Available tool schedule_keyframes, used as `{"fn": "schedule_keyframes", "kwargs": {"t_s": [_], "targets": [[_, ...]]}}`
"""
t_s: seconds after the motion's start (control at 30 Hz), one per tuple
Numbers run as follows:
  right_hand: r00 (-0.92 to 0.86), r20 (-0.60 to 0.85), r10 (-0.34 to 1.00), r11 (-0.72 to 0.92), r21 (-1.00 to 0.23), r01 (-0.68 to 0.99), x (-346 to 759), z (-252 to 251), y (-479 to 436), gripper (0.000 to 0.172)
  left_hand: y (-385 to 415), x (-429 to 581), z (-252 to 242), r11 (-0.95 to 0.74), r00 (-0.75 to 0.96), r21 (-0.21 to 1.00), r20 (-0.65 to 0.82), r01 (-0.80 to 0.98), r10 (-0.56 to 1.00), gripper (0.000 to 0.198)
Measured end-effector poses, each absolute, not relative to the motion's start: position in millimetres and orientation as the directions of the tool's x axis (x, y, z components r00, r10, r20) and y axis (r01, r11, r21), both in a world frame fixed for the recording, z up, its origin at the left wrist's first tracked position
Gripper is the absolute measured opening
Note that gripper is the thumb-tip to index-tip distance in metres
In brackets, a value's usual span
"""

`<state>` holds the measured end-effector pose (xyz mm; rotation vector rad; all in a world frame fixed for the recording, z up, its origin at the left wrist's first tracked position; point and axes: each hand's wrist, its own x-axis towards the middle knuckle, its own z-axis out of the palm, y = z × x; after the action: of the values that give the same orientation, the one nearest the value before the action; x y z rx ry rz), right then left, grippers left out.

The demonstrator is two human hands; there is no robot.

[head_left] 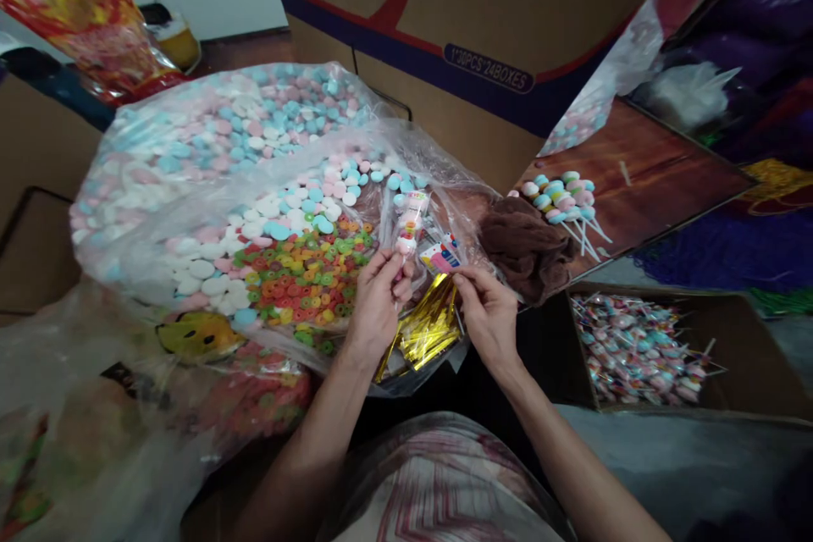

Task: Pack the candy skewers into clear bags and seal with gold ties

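Note:
My left hand (376, 301) is closed around the lower end of a marshmallow lollipop (410, 224) in a clear printed wrapper, its top pointing away from me. Beside it, my right hand (490, 313) pinches at the upper end of the gold twist ties (428, 330), which lie in a loose bundle between my wrists. What exactly sits between the right fingertips is small and partly hidden. Just beyond that hand are printed wrappers (440, 256). Ring-shaped gummies (311, 275) in red, orange, yellow and green are heaped left of my left hand.
Pink, blue and white marshmallows (235, 123) fill a big clear bag behind the gummies. At right, unwrapped marshmallow sticks (565, 199) lie on a brown board near a brown cloth (524, 246). Below is an open carton (749, 356) of wrapped lollipops. A large cardboard box (445, 0) stands behind.

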<state>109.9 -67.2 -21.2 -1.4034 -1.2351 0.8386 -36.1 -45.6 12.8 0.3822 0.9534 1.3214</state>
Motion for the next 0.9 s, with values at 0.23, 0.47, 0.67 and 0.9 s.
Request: {"fn": "schedule_keyframes", "kwargs": {"t_s": [0.23, 0.47, 0.67, 0.9], "targets": [[0.225, 0.074, 0.972, 0.040, -0.987, 0.155, 112.5, -31.9, -61.9, 0.028, -44.7, -34.2, 10.3, 0.261, -0.047, 0.738, -0.368, -0.622, 0.929, 0.025], [0.201, 0.010, 0.980, -0.006, -0.997, 0.079, 116.1, -33.3, -63.2, 0.038, -46.0, -30.1, 8.0, 0.255, -0.046, 0.750, -0.355, -0.611, 0.934, 0.028], [0.299, -0.012, 0.954, -0.012, -1.000, -0.002, 114.5, -15.9, -67.1, 0.017, -50.1, -24.4, 8.3, 0.214, -0.091, 0.796, -0.318, -0.566, 0.944, 0.029], [0.319, 0.047, 0.947, 0.056, -0.998, -0.019, 113.8, 2.1, -72.7, 0.015, -54.4, -17.6, 8.1, 0.217, -0.032, 0.801, -0.282, -0.558, 0.959, 0.026]]}}
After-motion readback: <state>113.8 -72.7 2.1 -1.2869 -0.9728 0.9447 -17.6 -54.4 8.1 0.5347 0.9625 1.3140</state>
